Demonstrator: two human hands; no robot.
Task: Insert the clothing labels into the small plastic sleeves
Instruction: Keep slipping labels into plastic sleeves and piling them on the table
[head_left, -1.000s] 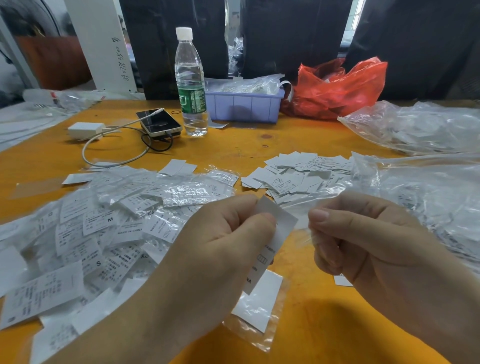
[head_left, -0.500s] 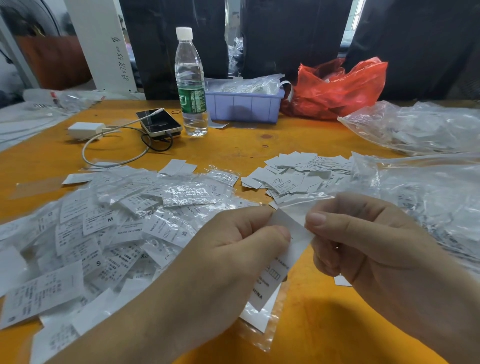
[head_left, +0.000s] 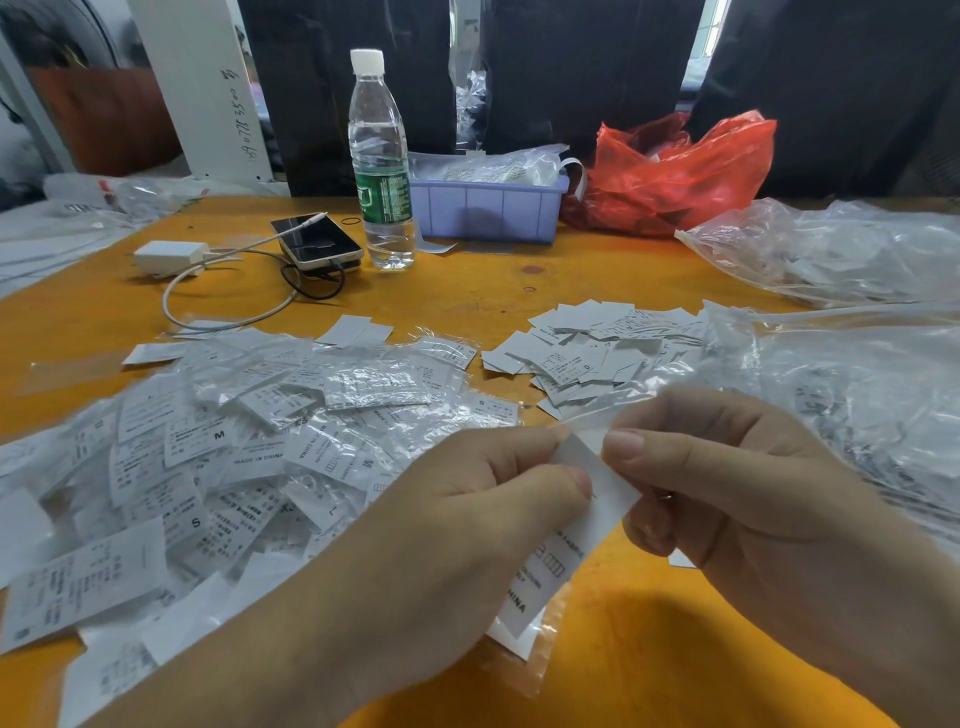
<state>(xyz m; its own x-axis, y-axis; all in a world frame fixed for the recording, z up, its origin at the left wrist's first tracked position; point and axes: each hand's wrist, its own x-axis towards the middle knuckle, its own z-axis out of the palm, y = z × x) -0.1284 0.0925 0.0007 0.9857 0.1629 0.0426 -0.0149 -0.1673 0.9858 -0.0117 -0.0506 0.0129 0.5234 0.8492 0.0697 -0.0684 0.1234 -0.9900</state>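
Two hands meet: your left hand (head_left: 467, 499) pinches white printed label (head_left: 582, 509); right hand (head_left: 727, 493) pinches thin clear plastic sleeve (head_left: 597, 410). Insertion starting; next, likely open sleeve mouth, slide label in.

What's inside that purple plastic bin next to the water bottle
The purple bin holds crumpled clear plastic bags heaped above its rim, with pale contents showing through. Its walls hide whatever lies lower down.

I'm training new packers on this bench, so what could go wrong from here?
1. The left hand and right hand pinch one label at its top; the thin clear sleeve could crumple or slip.
2. The bare labels pile lies close to the sleeved pile; the two could get mixed.
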